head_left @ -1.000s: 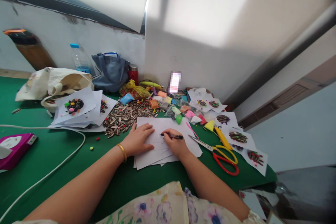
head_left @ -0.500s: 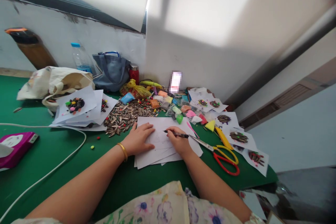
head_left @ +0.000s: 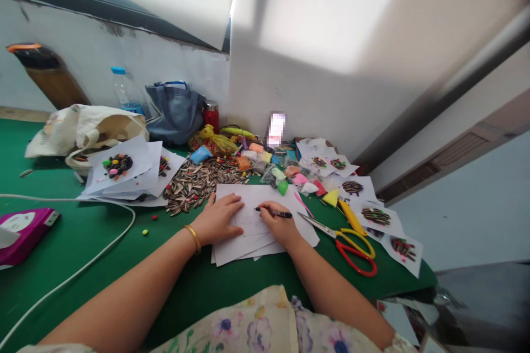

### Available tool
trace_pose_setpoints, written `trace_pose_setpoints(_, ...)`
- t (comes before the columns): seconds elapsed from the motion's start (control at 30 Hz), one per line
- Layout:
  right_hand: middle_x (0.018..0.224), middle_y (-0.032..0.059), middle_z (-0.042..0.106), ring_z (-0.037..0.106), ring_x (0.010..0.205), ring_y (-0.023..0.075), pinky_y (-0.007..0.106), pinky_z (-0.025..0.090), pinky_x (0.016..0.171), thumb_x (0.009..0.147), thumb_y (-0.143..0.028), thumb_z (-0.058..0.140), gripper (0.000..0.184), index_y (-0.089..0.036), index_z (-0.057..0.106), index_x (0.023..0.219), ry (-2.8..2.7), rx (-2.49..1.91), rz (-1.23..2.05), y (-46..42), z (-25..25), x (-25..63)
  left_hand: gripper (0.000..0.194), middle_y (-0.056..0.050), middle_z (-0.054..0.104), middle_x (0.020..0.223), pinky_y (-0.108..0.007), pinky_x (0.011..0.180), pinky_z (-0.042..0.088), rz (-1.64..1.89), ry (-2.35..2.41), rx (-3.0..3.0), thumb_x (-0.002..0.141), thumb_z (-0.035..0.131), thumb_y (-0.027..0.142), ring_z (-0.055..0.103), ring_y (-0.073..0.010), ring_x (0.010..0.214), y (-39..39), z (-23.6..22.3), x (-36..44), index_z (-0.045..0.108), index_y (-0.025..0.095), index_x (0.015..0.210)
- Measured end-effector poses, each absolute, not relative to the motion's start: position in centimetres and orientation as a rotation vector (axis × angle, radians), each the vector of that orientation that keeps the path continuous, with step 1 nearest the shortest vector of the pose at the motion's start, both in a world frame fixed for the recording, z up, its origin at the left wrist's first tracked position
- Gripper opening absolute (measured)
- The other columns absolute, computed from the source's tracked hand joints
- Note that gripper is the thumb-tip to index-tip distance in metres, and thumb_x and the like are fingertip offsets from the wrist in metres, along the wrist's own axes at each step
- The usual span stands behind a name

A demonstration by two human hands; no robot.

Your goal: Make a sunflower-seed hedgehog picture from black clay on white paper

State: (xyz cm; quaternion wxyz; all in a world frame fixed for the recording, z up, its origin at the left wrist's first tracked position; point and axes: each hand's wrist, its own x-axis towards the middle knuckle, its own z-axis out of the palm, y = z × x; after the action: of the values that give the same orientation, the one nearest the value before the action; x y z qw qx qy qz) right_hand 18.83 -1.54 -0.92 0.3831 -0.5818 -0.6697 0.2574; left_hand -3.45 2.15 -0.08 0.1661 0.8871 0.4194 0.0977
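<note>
Several white sheets of paper (head_left: pixel 236 251) lie stacked on the green table in front of me. Flat on the left side of the top sheet rests my left hand (head_left: pixel 219 218), its fingers spread. My right hand (head_left: pixel 279 225) grips a black pen (head_left: pixel 281 213), tip pointing left at the paper. Faint drawn lines show between the two hands. Just right of the sheets lie scissors (head_left: pixel 342 237) with red and yellow handles, blades partly apart. A heap of sunflower seeds (head_left: pixel 194 185) spreads beyond my left hand.
Bags of coloured clay (head_left: pixel 300 179) lie behind the paper. Seed pictures (head_left: pixel 376 215) line the right edge; more sheets (head_left: pixel 128 168) are stacked at left. A white cable (head_left: pixel 97 255) crosses the left side near a magenta box (head_left: pixel 25 234). A phone (head_left: pixel 276 129) leans on the wall.
The pen and my right hand shifted slightly right, then a little back left over the paper. My left hand has stayed in place.
</note>
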Motion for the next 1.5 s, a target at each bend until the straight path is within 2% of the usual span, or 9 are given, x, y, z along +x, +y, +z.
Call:
trace_pose_setpoints(0.33,0.085,0.0013,0.07,0.063,0.081,0.0186,0.029,0.048,0.075,0.085,-0.029,0.049,0.022,-0.022,0.069,0.09,-1.701,-1.506,0.624,-1.51,-0.76,18.85,0.071,-0.009,0.04,0.149,-0.063,0.113,0.0,0.271,1.2,2.537,0.072,0.067,0.051,0.029,-0.0329,0.14,2.21,-0.33,-3.46,0.047,0.028,0.136)
trace_pose_setpoints(0.67,0.091,0.0027,0.07,0.063,0.085,0.0187,0.031,0.049,0.08,0.085,-0.03,0.049,0.023,-0.022,0.069,0.092,-1.699,-1.502,0.568,-1.38,-0.86,18.79,0.069,-0.009,0.041,0.148,-0.061,0.114,0.0,0.265,1.208,2.511,0.071,0.068,0.049,0.029,-0.0322,0.14,2.07,0.22,-3.35,0.049,0.029,0.134)
trace_pose_setpoints(0.97,0.084,0.0018,0.069,0.062,0.08,0.0186,0.03,0.048,0.076,0.083,-0.026,0.049,0.021,-0.022,0.069,0.086,-1.676,-1.497,0.58,-1.64,-0.85,18.85,0.07,-0.008,0.041,0.148,-0.064,0.113,0.001,0.28,1.194,2.538,0.072,0.067,0.051,0.03,-0.0333,0.139,2.21,-0.18,-3.44,0.049,0.029,0.135)
trace_pose_setpoints(1.5,0.088,0.0016,0.071,0.064,0.087,0.0181,0.029,0.047,0.082,0.083,-0.023,0.051,0.019,-0.022,0.07,0.087,-1.784,-1.409,0.584,-2.05,-0.86,18.3,0.071,-0.009,0.04,0.149,-0.064,0.112,0.001,0.266,1.194,2.535,0.072,0.066,0.053,0.029,-0.0324,0.14,2.15,-0.05,-3.39,0.048,0.027,0.136)
